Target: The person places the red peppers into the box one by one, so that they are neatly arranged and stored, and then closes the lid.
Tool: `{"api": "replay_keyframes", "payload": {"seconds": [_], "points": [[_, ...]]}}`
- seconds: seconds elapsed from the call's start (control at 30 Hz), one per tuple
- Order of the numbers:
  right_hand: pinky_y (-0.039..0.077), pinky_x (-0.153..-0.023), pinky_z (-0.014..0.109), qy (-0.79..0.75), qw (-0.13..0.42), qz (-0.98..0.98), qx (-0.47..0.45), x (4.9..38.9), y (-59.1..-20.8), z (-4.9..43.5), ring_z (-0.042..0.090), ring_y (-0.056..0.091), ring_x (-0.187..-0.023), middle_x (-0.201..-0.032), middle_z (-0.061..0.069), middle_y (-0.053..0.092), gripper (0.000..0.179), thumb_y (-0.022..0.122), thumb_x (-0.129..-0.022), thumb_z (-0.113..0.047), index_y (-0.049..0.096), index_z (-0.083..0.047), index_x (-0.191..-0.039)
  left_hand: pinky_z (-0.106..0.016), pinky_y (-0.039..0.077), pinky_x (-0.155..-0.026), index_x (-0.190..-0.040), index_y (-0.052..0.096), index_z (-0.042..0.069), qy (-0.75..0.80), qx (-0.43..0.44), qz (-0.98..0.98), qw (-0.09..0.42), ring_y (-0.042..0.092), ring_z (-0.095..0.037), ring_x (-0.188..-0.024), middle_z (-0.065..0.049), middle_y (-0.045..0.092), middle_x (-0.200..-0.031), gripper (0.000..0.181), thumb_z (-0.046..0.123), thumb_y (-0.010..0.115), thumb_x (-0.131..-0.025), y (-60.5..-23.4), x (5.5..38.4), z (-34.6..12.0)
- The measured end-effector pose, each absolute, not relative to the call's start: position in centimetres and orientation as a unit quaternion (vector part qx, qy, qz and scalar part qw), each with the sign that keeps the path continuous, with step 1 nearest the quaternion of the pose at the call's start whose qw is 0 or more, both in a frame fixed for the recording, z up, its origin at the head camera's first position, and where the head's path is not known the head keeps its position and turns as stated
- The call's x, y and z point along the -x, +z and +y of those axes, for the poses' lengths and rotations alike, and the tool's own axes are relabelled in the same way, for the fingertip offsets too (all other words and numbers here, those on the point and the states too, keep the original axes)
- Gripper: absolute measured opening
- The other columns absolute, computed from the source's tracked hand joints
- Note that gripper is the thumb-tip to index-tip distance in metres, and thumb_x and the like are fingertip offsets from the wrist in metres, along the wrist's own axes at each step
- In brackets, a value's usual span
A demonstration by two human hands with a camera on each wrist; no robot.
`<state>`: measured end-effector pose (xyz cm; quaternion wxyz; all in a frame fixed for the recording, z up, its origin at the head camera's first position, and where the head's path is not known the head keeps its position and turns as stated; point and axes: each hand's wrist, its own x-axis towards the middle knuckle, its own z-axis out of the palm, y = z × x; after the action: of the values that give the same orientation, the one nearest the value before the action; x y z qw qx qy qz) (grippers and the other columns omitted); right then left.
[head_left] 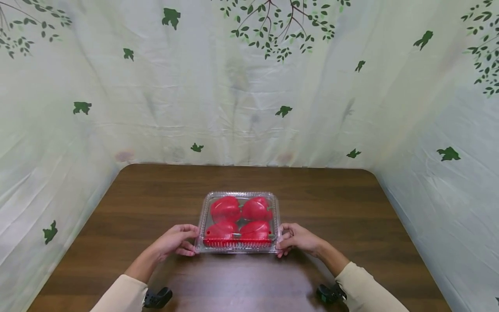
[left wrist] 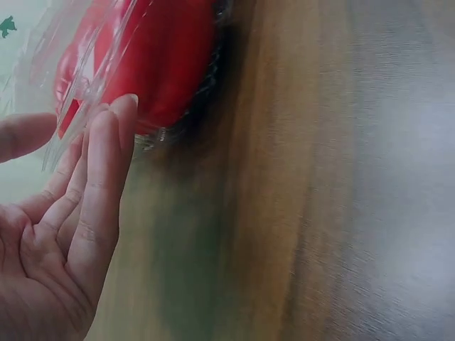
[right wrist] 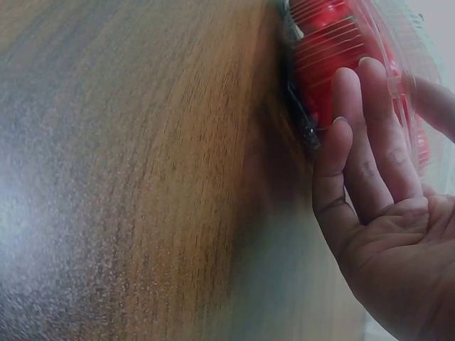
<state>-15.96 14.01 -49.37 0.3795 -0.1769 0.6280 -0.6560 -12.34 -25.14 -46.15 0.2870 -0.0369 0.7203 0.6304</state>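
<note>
A clear plastic clamshell box [head_left: 238, 250] with its lid down sits in front of me. Inside it lie several red bell peppers [head_left: 226, 209] with green stems, in two rows. My left hand [head_left: 177, 240] pinches the box's rim at its left side, thumb above and fingers underneath, as the left wrist view shows. At the opposite side, my right hand [head_left: 297, 239] pinches the rim between thumb and fingers. Red pepper [left wrist: 167, 64] shows through the plastic near the left fingertips, and ribbed plastic over red pepper [right wrist: 330, 53] appears past the right fingertips.
The box stands on a brown wooden table [head_left: 163, 190] with rounded far corners. Pale curtains [head_left: 241, 130] with green leaf prints enclose its back and sides. Dark wrist cameras [head_left: 157, 298] sit below both wrists, next to cream sleeves [head_left: 121, 297].
</note>
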Motion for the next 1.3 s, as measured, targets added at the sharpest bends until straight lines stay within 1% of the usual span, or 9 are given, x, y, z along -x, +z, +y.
{"api": "replay_keyframes", "payload": {"seconds": [0.17,0.27,0.47,0.7,0.9,1.13,1.3], "points": [[0.057,-0.064,0.030,-0.654,0.382,0.628,0.178,16.0,-49.5,14.1,0.020,0.070,-0.070,-0.080,0.012,0.071,0.019,0.063,-0.088,0.001,0.048,0.001,-0.100,-0.032,0.060,-0.066,-0.118,0.048,-0.007,0.643,0.018,0.700,0.311,0.070,-0.021,-0.073,-0.008,0.060,-0.090,0.033,0.016,0.055,-0.095,-46.2,11.4,-25.2],[0.058,-0.065,0.030,-0.654,0.383,0.628,0.177,16.0,-49.5,14.1,0.021,0.070,-0.071,-0.081,0.013,0.071,0.019,0.063,-0.088,0.001,0.048,0.001,-0.100,-0.031,0.060,-0.066,-0.117,0.048,-0.007,0.642,0.010,0.698,0.316,0.069,-0.020,-0.073,-0.008,0.062,-0.091,0.032,0.015,0.056,-0.094,-46.4,10.9,-25.3],[0.058,-0.066,0.031,-0.654,0.388,0.625,0.177,16.0,-49.4,14.2,0.021,0.070,-0.072,-0.083,0.014,0.072,0.020,0.064,-0.089,-0.001,0.048,0.002,-0.101,-0.028,0.059,-0.065,-0.115,0.047,-0.006,0.654,0.007,0.692,0.307,0.068,-0.017,-0.071,-0.008,0.069,-0.092,0.032,0.012,0.061,-0.093,-46.8,10.5,-25.2],[0.058,-0.065,0.030,-0.659,0.395,0.613,0.183,16.0,-49.4,14.1,0.020,0.070,-0.071,-0.080,0.012,0.072,0.019,0.063,-0.089,0.000,0.048,-0.001,-0.099,-0.026,0.058,-0.063,-0.115,0.047,-0.005,0.664,0.006,0.686,0.297,0.067,-0.015,-0.068,-0.004,0.070,-0.087,0.034,0.011,0.064,-0.091,-46.8,10.3,-25.1],[0.058,-0.063,0.027,-0.668,0.399,0.600,0.184,15.9,-49.4,13.9,0.019,0.070,-0.070,-0.079,0.011,0.072,0.020,0.062,-0.089,0.002,0.047,-0.001,-0.101,-0.022,0.057,-0.066,-0.113,0.047,-0.006,0.675,0.004,0.674,0.300,0.069,-0.014,-0.071,-0.004,0.070,-0.084,0.029,0.006,0.062,-0.091,-46.8,10.4,-25.2],[0.058,-0.062,0.027,-0.678,0.392,0.592,0.189,15.9,-49.6,13.8,0.019,0.070,-0.069,-0.077,0.010,0.071,0.020,0.060,-0.089,0.005,0.045,0.000,-0.100,-0.022,0.057,-0.070,-0.112,0.048,-0.008,0.677,0.003,0.670,0.305,0.069,-0.013,-0.075,-0.006,0.070,-0.084,0.026,0.005,0.060,-0.093,-46.6,10.7,-25.2],[0.057,-0.061,0.026,-0.687,0.383,0.586,0.195,15.9,-49.8,13.8,0.018,0.070,-0.067,-0.075,0.009,0.071,0.021,0.060,-0.088,0.006,0.044,-0.002,-0.099,-0.022,0.057,-0.070,-0.109,0.048,-0.008,0.677,-0.004,0.673,0.298,0.069,-0.012,-0.075,-0.005,0.071,-0.083,0.023,0.004,0.060,-0.093,-46.7,10.8,-25.1]]}}
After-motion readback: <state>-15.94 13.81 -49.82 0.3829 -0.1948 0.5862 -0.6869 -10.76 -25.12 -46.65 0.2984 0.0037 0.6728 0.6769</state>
